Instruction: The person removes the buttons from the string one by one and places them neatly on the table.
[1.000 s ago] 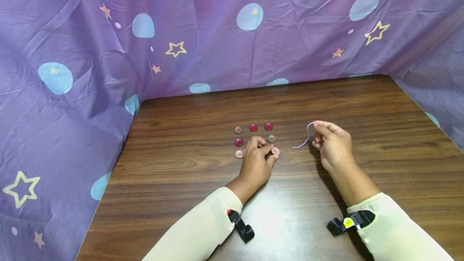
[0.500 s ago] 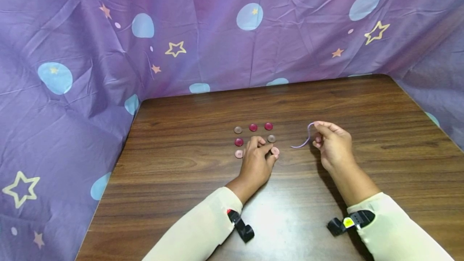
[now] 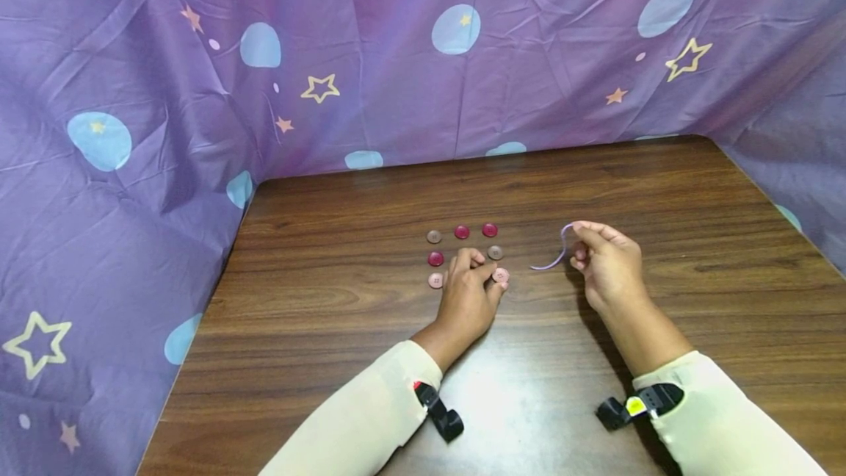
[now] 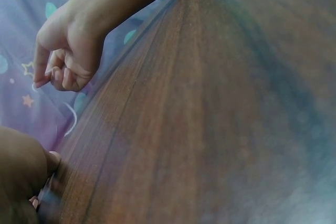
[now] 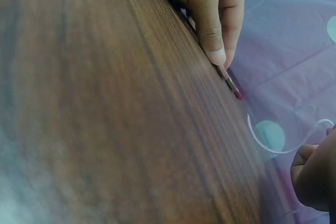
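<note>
My left hand (image 3: 468, 289) is low over the table, its thumb and index finger pinching the edges of a pink button (image 3: 501, 275). In the right wrist view, the same left hand (image 5: 218, 17) has its fingertips right at the wood. My right hand (image 3: 611, 263), raised to the right, pinches one end of a thin purple cord (image 3: 563, 244) between thumb and index finger. The cord hangs in a curve, its loose tip close over the table. A second pink button (image 3: 435, 280) lies just left of my left hand, partly covered by it.
Behind my left hand lie grey-brown buttons (image 3: 433, 237) and dark red buttons (image 3: 462, 232), spaced out in rows on the wooden table (image 3: 330, 373). A purple curtain (image 3: 396, 57) with stars hangs along the table's back and sides.
The pink button in my left fingers has shifted very slightly to the left and turned a little. My right hand and the cord stay almost still.
</note>
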### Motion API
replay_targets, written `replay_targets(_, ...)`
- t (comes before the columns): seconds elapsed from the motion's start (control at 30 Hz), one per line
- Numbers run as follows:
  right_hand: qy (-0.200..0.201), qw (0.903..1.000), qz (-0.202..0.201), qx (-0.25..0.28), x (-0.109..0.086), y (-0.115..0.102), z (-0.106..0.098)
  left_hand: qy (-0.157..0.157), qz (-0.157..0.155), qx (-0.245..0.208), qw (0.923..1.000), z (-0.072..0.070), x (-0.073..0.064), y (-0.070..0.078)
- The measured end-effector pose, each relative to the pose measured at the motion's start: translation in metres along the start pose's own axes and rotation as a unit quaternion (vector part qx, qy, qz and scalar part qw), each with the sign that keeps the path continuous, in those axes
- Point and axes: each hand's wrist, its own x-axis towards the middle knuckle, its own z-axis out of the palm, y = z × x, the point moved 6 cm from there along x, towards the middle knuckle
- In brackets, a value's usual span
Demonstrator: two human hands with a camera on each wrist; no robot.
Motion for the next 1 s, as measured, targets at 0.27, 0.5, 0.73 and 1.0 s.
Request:
replay_targets(0.27, 0.005, 1.0, 0.001, 0.002, 0.0009, 0.0001, -0.0002, -0.004, 0.002, -0.002, 1.0, -0.0006, 0.0004, 0.001)
replay_targets(0.5, 0.001, 1.0, 0.002, -0.001, -0.0002, -0.0004, -0.0004, -0.005, 0.006, -0.005, 1.0, -0.0012, -0.0001, 0.0014)
replay_targets(0.73, 0.004, 0.9999, 0.001, -0.009, 0.0, -0.0008, -0.0008, -0.014, 0.006, -0.008, 0.9999, -0.0032, -0.0008, 0.0012)
replay_targets(1.0, 0.009, 0.9999, -0.004, -0.013, 0.0006, -0.0016, -0.0014, -0.033, -0.009, -0.021, 0.9992, -0.003, -0.0006, 0.0003)
